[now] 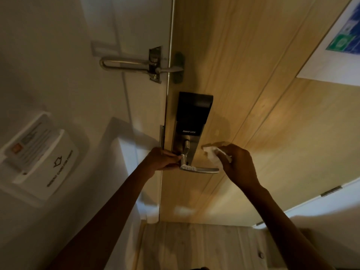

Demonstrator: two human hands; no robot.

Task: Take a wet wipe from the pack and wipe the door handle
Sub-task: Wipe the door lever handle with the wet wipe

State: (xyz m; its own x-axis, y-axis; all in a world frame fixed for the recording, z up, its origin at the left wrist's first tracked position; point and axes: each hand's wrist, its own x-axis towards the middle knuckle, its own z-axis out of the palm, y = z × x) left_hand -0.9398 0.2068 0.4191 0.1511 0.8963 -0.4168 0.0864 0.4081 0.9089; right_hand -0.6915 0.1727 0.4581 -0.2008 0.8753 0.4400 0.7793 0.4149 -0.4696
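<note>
A brushed-metal lever door handle (200,169) juts from a black lock plate (191,115) printed "SMART LOCK", set on a pale wood-grain door (253,94). The left hand (162,159) pinches a white strip at the lever's pivot end. The right hand (236,164) is clenched on a crumpled white wet wipe (211,153), just beside the lever's free tip.

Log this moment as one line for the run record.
phase: wiping | left hand: at base of door handle | right hand: holds wet wipe, beside handle's free end | pack: not in view
</note>
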